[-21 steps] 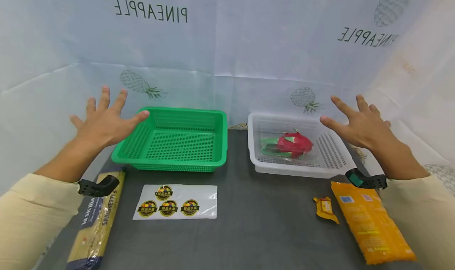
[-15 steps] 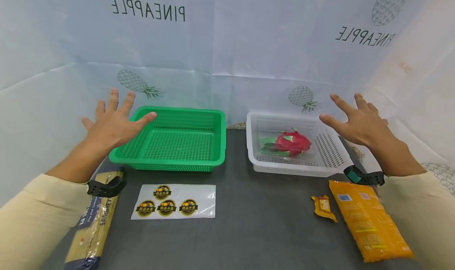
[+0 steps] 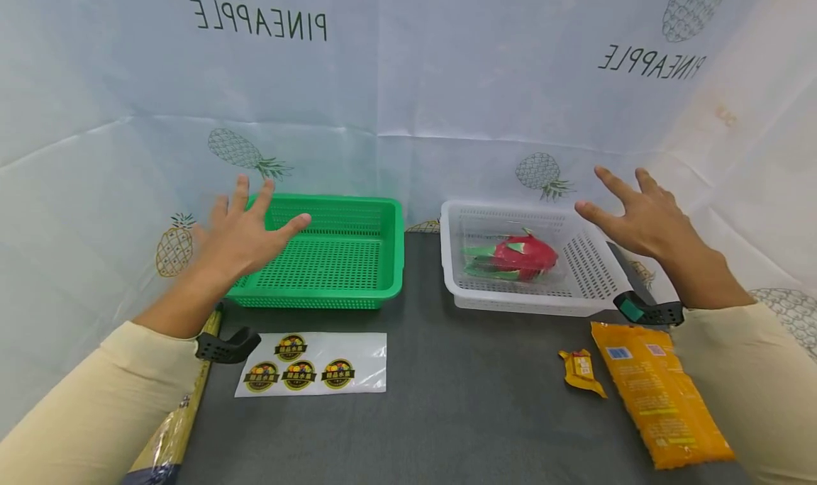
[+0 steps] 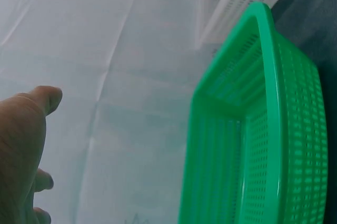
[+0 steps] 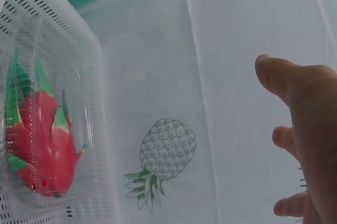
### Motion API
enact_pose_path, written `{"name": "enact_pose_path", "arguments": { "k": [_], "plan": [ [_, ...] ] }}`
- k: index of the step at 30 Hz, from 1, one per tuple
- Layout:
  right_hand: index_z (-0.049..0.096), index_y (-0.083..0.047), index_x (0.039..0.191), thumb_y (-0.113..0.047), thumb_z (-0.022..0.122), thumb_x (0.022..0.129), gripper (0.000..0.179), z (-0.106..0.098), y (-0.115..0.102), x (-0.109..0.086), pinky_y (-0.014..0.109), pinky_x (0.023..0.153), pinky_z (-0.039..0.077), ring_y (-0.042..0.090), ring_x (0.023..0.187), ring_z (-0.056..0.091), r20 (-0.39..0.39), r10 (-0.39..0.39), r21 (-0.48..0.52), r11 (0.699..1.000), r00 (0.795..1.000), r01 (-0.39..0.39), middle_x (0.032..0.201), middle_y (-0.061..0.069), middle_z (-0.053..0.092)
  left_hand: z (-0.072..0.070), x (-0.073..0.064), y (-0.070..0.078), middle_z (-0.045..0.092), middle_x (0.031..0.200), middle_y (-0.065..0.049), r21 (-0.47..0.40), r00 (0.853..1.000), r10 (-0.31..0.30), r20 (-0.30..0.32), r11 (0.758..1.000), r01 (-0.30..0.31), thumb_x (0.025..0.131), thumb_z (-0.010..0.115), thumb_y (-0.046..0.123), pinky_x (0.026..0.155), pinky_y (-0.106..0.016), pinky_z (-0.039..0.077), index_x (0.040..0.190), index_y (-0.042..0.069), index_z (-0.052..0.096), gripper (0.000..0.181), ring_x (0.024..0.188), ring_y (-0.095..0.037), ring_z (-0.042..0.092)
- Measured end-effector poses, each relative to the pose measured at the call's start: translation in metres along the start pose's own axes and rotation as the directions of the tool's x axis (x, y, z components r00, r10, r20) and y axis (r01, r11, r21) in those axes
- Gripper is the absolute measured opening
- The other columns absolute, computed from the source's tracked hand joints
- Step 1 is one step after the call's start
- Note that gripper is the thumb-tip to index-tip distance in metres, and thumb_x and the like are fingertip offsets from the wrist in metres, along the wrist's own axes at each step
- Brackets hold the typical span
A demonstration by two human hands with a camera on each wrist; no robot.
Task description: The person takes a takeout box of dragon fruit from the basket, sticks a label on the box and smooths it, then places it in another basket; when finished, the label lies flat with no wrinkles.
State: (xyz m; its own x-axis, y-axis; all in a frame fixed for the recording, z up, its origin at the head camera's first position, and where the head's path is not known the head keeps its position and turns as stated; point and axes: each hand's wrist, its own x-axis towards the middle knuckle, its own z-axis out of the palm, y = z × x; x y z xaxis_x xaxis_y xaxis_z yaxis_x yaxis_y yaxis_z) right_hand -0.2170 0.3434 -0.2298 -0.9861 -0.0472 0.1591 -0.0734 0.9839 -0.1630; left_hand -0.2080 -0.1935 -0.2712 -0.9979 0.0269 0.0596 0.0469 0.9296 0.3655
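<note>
My left hand [image 3: 239,240], fingers spread and holding nothing, hovers over the left end of a green plastic basket [image 3: 376,297]. Nothing lies inside that basket. On the other side, my right hand [image 3: 647,215] is raised with spread fingers, at the right end of a white basket [image 3: 530,304]. Inside the white basket sits a clear plastic box [image 5: 79,174] containing a red dragon fruit [image 3: 526,253] with green tips. In the left wrist view, the thumb [image 4: 48,97] stands apart from the green basket's rim.
A sheet of round fruit stickers [image 3: 364,343] lies in front of the green basket. A spaghetti pack [image 3: 181,428] is partly hidden under my left sleeve. A small yellow wrapped snack [image 3: 582,371] and an orange bag [image 3: 660,400] lie at right. Behind hangs a pineapple-print sheet [image 3: 447,81].
My left hand has moved right and slightly down, from beside the green basket to over its left end. The right hand stays nearly in place.
</note>
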Motion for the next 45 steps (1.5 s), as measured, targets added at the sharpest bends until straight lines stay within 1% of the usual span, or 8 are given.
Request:
{"name": "enact_pose_path", "arguments": {
  "k": [4,9,13,21,26,32,40,45],
  "plan": [
    [0.006,-0.023,0.156,-0.063,0.039,0.094,0.081,0.004,0.005,0.001,0.083,0.081,0.014,0.071,0.123,0.006,0.011,-0.002,0.019,1.000,1.000,0.002,0.151,0.037,-0.003,0.007,0.000,0.010,-0.021,0.156,-0.012,-0.014,1.000,0.019,-0.009,1.000,-0.019,0.083,0.028,0.083,0.089,-0.081,-0.003,0.156,0.024,-0.005,0.100,0.137,-0.053,-0.010],
    [0.006,-0.022,0.156,-0.062,0.039,0.094,0.081,0.010,0.011,0.002,0.083,0.081,0.015,0.071,0.124,0.006,0.025,-0.005,0.029,1.000,1.000,0.004,0.151,0.037,-0.003,0.014,0.001,0.016,-0.020,0.157,-0.012,-0.030,0.998,0.051,-0.024,0.998,-0.052,0.084,0.030,0.082,0.090,-0.080,-0.003,0.156,0.025,-0.004,0.099,0.137,-0.052,-0.009],
    [0.006,-0.022,0.156,-0.062,0.040,0.094,0.081,0.013,0.014,0.001,0.082,0.081,0.015,0.070,0.124,0.006,0.018,-0.005,0.039,0.999,1.000,0.004,0.152,0.035,-0.003,0.021,0.002,0.023,-0.020,0.157,-0.011,-0.057,0.998,0.066,-0.022,0.996,-0.067,0.085,0.032,0.080,0.092,-0.079,-0.003,0.156,0.025,-0.003,0.097,0.138,-0.051,-0.008],
    [0.004,-0.022,0.156,-0.061,0.039,0.093,0.082,0.020,0.026,0.004,0.083,0.079,0.015,0.071,0.124,0.004,0.030,0.002,0.063,0.998,1.000,-0.004,0.152,0.035,-0.004,0.043,0.008,0.047,-0.018,0.158,-0.006,-0.104,0.995,0.098,-0.017,0.990,-0.099,0.085,0.033,0.080,0.096,-0.077,0.002,0.156,0.027,-0.001,0.096,0.140,-0.048,-0.004],
    [0.005,-0.022,0.156,-0.062,0.040,0.093,0.083,0.028,0.030,0.009,0.083,0.078,0.016,0.070,0.125,0.005,0.037,-0.001,0.091,0.996,0.999,-0.002,0.151,0.036,-0.003,0.057,0.010,0.057,-0.016,0.159,-0.006,-0.114,0.995,0.101,-0.020,0.988,-0.102,0.084,0.033,0.081,0.098,-0.075,0.003,0.156,0.028,0.000,0.095,0.141,-0.046,-0.001],
    [0.005,-0.022,0.156,-0.061,0.041,0.093,0.082,0.036,0.031,0.013,0.083,0.080,0.016,0.069,0.126,0.009,0.035,-0.003,0.129,0.992,0.999,-0.002,0.151,0.036,-0.001,0.073,0.012,0.071,-0.015,0.159,-0.003,-0.157,0.993,0.118,-0.023,0.980,-0.120,0.084,0.036,0.080,0.101,-0.072,0.005,0.156,0.029,0.003,0.094,0.142,-0.044,0.000],
    [0.003,-0.025,0.156,-0.061,0.042,0.092,0.083,0.044,0.033,0.015,0.083,0.079,0.016,0.067,0.127,0.007,0.056,0.017,0.204,0.979,0.998,-0.028,0.153,0.033,-0.004,0.092,0.013,0.090,-0.008,0.160,-0.006,-0.191,0.987,0.158,-0.039,0.968,-0.162,0.088,0.042,0.073,0.106,-0.066,0.010,0.157,0.025,0.010,0.090,0.142,-0.044,0.006],
    [0.004,-0.027,0.156,-0.060,0.044,0.093,0.082,0.051,0.037,0.016,0.083,0.079,0.016,0.067,0.128,0.009,0.046,0.020,0.232,0.972,0.999,-0.030,0.154,0.032,-0.001,0.104,0.013,0.100,-0.006,0.161,-0.006,-0.225,0.986,0.162,-0.037,0.960,-0.166,0.088,0.045,0.071,0.108,-0.063,0.010,0.157,0.025,0.011,0.090,0.142,-0.043,0.006]
  ]
}}
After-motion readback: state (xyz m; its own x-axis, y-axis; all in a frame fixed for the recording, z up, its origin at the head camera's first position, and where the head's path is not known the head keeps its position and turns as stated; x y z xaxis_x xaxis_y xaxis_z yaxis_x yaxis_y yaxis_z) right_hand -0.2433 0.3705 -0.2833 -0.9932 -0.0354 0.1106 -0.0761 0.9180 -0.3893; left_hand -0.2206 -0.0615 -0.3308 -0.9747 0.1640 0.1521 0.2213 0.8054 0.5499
